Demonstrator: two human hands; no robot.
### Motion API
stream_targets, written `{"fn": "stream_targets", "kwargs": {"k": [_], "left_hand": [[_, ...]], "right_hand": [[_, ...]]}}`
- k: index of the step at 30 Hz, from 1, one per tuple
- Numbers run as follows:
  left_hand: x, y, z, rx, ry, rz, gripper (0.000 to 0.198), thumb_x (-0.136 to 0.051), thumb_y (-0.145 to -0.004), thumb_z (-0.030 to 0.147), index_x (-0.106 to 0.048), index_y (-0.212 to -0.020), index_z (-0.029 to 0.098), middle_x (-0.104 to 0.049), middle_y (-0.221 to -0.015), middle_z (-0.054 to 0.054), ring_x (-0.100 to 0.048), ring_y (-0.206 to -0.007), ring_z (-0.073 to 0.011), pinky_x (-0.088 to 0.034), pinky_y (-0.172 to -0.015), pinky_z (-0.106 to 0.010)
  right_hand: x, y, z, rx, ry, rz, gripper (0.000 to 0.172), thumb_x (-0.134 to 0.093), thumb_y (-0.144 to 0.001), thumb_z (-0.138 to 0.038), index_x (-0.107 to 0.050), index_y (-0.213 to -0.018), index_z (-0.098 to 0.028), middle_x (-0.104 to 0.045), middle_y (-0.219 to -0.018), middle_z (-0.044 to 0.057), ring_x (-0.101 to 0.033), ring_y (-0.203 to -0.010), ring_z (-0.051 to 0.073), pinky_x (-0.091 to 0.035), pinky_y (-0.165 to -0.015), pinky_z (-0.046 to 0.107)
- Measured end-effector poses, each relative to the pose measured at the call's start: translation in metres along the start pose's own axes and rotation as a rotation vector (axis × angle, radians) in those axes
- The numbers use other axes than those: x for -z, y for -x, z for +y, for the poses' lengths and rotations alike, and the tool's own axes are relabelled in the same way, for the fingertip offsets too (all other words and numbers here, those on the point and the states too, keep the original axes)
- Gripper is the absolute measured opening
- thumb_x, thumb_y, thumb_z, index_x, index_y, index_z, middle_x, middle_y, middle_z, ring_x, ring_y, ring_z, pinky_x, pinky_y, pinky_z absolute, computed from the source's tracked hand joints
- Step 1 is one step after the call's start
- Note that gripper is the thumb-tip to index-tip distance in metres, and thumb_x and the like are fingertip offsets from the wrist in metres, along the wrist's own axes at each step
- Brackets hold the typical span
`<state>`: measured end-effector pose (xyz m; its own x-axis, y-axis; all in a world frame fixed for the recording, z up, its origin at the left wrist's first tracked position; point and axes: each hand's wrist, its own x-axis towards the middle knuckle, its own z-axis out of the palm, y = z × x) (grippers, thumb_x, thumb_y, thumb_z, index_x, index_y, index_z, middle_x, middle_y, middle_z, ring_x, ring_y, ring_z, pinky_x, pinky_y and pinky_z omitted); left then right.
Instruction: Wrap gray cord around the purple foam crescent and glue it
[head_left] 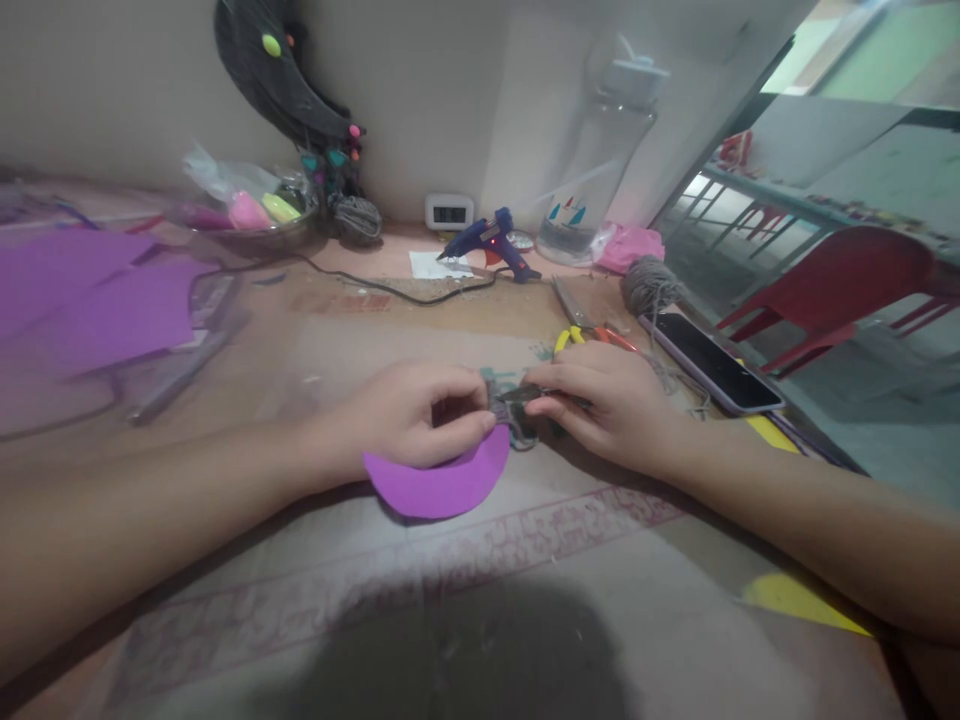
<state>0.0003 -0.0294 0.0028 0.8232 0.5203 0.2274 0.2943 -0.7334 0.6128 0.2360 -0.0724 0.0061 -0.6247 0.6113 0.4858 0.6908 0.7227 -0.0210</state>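
Note:
My left hand (431,412) is closed, thumb and fingertips pinching grey yarn (498,408) at the edge of a curved purple sheet piece (442,490). The purple piece hangs below the thumb, its rounded edge toward me. Facing it, my right hand (600,400) is closed around a dark, pointed metal tool (517,394). Its tip meets the yarn beside my left fingertips. Most of the tool is hidden in the fingers, so its exact kind is unclear. A loose yarn loop (525,440) lies under the tip.
Scissors (571,302) and yellow handles (568,338) lie just beyond my right hand. Further right are a yarn ball (651,285) and a phone (716,362). A corded glue gun (491,240) stands at the back, near a clear bottle (596,170). Purple sheets (127,300) lie left.

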Motion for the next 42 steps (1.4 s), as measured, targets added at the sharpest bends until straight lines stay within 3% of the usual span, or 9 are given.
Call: {"fn": "stream_targets", "kwargs": {"k": [7, 15, 42], "left_hand": [[0.0015, -0.0005, -0.0008, 0.057, 0.113, -0.024, 0.021, -0.049, -0.087, 0.030, -0.057, -0.073, 0.015, -0.056, -0.064, 0.003, -0.049, -0.060, -0.0102, -0.037, -0.055, -0.022], [-0.0004, -0.0012, -0.0019, 0.055, 0.070, -0.016, 0.022, -0.050, -0.087, 0.031, -0.057, -0.073, 0.015, -0.054, -0.063, 0.003, -0.047, -0.058, -0.0095, -0.035, -0.054, -0.022], [0.0008, -0.0007, 0.0001, 0.049, 0.087, -0.032, 0.022, -0.050, -0.088, 0.032, -0.057, -0.074, 0.016, -0.055, -0.063, 0.003, -0.047, -0.059, -0.0095, -0.036, -0.055, -0.021]], "right_hand": [[-0.0013, 0.0002, 0.0008, -0.091, -0.107, -0.002, 0.030, -0.050, -0.095, -0.037, -0.067, -0.097, -0.012, -0.067, -0.080, 0.006, -0.059, -0.071, 0.017, -0.039, -0.066, 0.027], [-0.0007, 0.0023, 0.0004, 0.019, 0.055, 0.026, 0.032, -0.049, -0.095, -0.038, -0.068, -0.098, -0.012, -0.064, -0.076, 0.007, -0.055, -0.067, 0.018, -0.034, -0.062, 0.030], [-0.0009, 0.0014, 0.0016, 0.010, 0.062, -0.016, 0.033, -0.047, -0.096, -0.040, -0.067, -0.098, -0.014, -0.062, -0.074, 0.005, -0.053, -0.068, 0.017, -0.032, -0.063, 0.029]]}}
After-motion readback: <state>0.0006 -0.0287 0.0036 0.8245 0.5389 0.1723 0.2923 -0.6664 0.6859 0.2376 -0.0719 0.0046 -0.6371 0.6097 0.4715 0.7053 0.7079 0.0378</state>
